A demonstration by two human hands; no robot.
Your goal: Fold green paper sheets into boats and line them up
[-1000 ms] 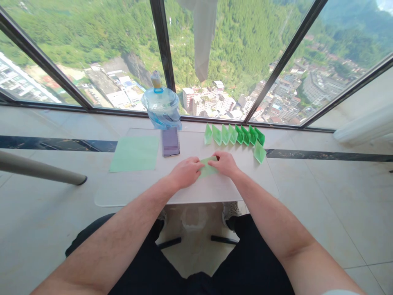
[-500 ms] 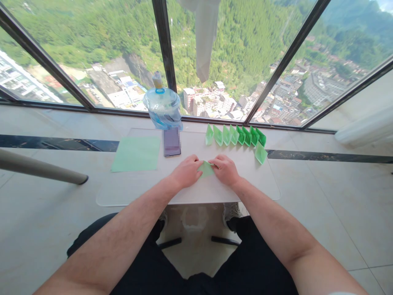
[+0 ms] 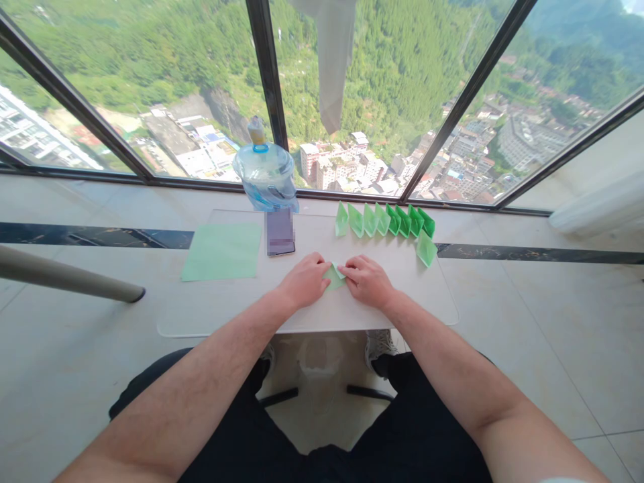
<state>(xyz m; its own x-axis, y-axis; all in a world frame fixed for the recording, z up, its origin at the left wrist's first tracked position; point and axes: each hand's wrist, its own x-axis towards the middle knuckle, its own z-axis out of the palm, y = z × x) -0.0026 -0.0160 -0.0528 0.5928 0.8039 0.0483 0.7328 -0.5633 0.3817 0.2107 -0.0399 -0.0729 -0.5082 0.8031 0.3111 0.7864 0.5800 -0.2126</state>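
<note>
A small piece of light green paper (image 3: 336, 276), partly folded, lies on the white table (image 3: 221, 312) between my two hands. My left hand (image 3: 308, 280) grips its left side, thumb low and fingers at the upper edge. On the other side, my right hand (image 3: 368, 280) pinches a raised flap at the paper's upper right. Fingers cover both side edges of the paper. Beyond my right hand stands a row of folded green paper boats (image 3: 382, 220), pale at the left and darker at the right. One more folded boat (image 3: 426, 249) sits in front of the row's right end.
A flat light green sheet (image 3: 221, 251) lies at the table's left. Beside it is a phone (image 3: 280, 233), and behind that a large clear water bottle (image 3: 265, 176). Window frames (image 3: 342, 196) run along the back. A grey pole (image 3: 75, 274) stands at the left.
My right fingers have shifted slightly left over the paper, and the flap at its upper right now lies folded further inward. My left hand stays in about the same place.
</note>
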